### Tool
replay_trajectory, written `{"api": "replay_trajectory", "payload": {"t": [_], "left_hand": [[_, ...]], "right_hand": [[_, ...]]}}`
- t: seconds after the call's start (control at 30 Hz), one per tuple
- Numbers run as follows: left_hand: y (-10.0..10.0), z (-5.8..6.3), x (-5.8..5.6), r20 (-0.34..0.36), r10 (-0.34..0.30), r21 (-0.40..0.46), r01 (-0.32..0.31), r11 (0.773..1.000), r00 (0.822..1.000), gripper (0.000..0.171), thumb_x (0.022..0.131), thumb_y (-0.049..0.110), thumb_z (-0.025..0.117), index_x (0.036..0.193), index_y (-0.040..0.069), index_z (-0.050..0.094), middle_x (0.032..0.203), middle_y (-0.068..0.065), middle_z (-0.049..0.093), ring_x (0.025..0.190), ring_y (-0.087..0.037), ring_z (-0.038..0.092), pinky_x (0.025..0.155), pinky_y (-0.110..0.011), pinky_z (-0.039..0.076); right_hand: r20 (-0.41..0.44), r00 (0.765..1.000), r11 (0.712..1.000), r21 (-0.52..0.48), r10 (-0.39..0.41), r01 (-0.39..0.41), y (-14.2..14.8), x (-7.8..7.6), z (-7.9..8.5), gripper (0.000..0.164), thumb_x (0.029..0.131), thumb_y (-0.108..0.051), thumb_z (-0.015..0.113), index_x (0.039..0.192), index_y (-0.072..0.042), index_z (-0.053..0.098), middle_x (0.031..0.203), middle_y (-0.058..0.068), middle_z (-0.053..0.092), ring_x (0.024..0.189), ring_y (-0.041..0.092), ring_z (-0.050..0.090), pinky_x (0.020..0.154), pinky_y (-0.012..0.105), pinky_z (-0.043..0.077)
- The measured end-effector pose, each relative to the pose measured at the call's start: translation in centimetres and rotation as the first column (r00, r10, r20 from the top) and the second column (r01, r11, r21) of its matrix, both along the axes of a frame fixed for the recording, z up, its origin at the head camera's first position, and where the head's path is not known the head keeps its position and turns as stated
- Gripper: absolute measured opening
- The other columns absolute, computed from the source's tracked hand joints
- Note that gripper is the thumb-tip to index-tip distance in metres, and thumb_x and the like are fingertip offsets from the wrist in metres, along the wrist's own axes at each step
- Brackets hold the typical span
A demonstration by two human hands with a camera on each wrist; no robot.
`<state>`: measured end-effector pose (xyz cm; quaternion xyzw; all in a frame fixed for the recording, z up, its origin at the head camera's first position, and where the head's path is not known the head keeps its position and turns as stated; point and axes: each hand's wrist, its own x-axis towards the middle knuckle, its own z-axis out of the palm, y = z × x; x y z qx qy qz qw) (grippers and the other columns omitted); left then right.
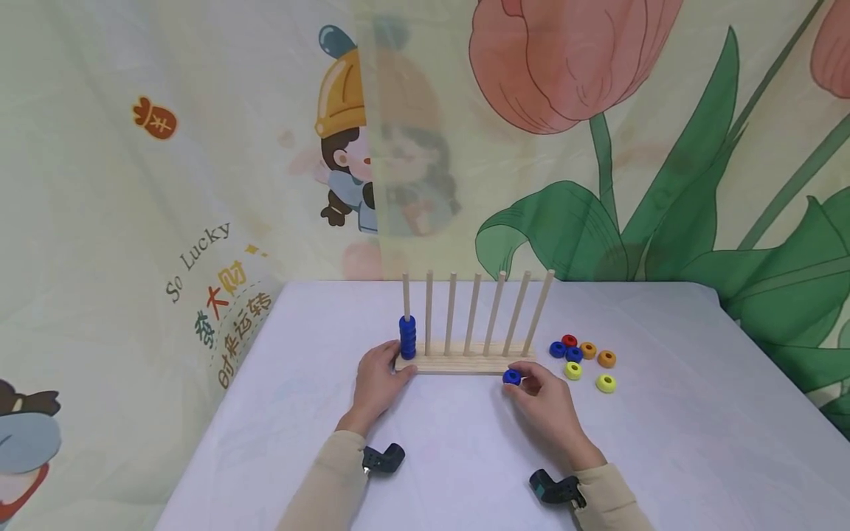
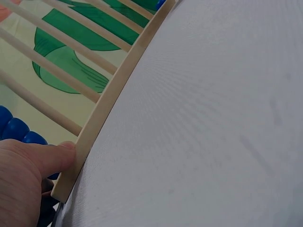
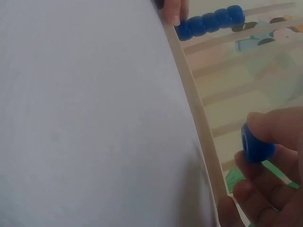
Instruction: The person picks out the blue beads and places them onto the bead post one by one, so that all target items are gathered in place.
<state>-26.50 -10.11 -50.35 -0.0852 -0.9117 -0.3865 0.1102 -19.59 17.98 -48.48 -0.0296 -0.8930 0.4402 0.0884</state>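
Observation:
A wooden peg stand with several upright pegs is on the table, and a stack of blue beads fills the lower part of its leftmost peg. My left hand grips the left end of the base, its thumb on the front edge beside that stack. Between thumb and fingers, my right hand pinches a single blue bead. This bead is in front of the base near its right end, and its hole shows in the right wrist view. The other pegs carry no beads.
Loose beads lie right of the stand: a red bead, two blue beads, two orange beads and two yellow beads. A white cloth covers the table. Behind it hangs a printed curtain.

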Motion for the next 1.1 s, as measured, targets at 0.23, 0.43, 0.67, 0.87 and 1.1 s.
{"api": "replay_trajectory", "payload": {"t": [0.23, 0.43, 0.67, 0.87, 1.1], "left_hand": [[-0.1, 0.0, 0.0, -0.020, -0.010, 0.014, 0.010, 1.000, 1.000, 0.055, 0.085, 0.023, 0.076, 0.129, -0.005, 0.059, 0.133, -0.019, 0.059, 0.128, -0.038, 0.049, 0.110, -0.052, 0.033], [-0.1, -0.1, 0.1, -0.018, -0.007, 0.019, 0.008, 1.000, 1.000, 0.056, 0.085, 0.024, 0.076, 0.130, -0.005, 0.059, 0.133, -0.019, 0.059, 0.128, -0.037, 0.049, 0.110, -0.052, 0.034], [-0.2, -0.1, 0.0, -0.018, -0.004, 0.012, 0.005, 1.000, 1.000, 0.056, 0.085, 0.024, 0.077, 0.130, -0.004, 0.059, 0.133, -0.018, 0.059, 0.128, -0.037, 0.049, 0.110, -0.052, 0.034], [-0.3, -0.1, 0.0, -0.020, -0.004, 0.015, 0.004, 1.000, 1.000, 0.056, 0.084, 0.024, 0.077, 0.130, -0.004, 0.059, 0.133, -0.018, 0.059, 0.127, -0.037, 0.049, 0.110, -0.052, 0.034], [-0.2, -0.3, -0.1, -0.048, -0.010, -0.004, 0.009, 1.000, 0.999, 0.056, 0.084, 0.025, 0.077, 0.129, -0.004, 0.060, 0.132, -0.018, 0.060, 0.126, -0.036, 0.051, 0.110, -0.051, 0.034]], "right_hand": [[0.002, 1.000, 0.999, -0.028, 0.027, -0.027, -0.9, 0.0, -0.3, 0.034, 0.083, -0.013, 0.078, 0.116, -0.012, 0.068, 0.103, 0.001, 0.069, 0.088, 0.015, 0.061, 0.077, 0.023, 0.053], [-0.018, 0.999, 0.998, -0.051, 0.047, -0.048, -1.8, 0.0, -0.6, 0.033, 0.081, -0.010, 0.079, 0.112, -0.012, 0.069, 0.100, 0.001, 0.069, 0.084, 0.013, 0.062, 0.073, 0.022, 0.053], [-0.059, 0.995, 0.995, -0.043, 0.083, -0.086, -2.8, 0.0, -0.7, 0.031, 0.080, -0.008, 0.080, 0.109, -0.012, 0.071, 0.095, 0.000, 0.069, 0.078, 0.010, 0.060, 0.068, 0.021, 0.052], [-0.085, 0.991, 0.994, -0.015, 0.105, -0.106, -3.5, -0.5, -0.6, 0.029, 0.080, -0.008, 0.080, 0.108, -0.012, 0.071, 0.094, 0.000, 0.069, 0.074, 0.010, 0.057, 0.065, 0.021, 0.050], [-0.110, 0.985, 0.991, -0.010, 0.133, -0.135, -4.3, -1.1, -0.2, 0.030, 0.080, -0.008, 0.079, 0.108, -0.011, 0.071, 0.095, 0.000, 0.069, 0.075, 0.011, 0.055, 0.065, 0.022, 0.048]]}}
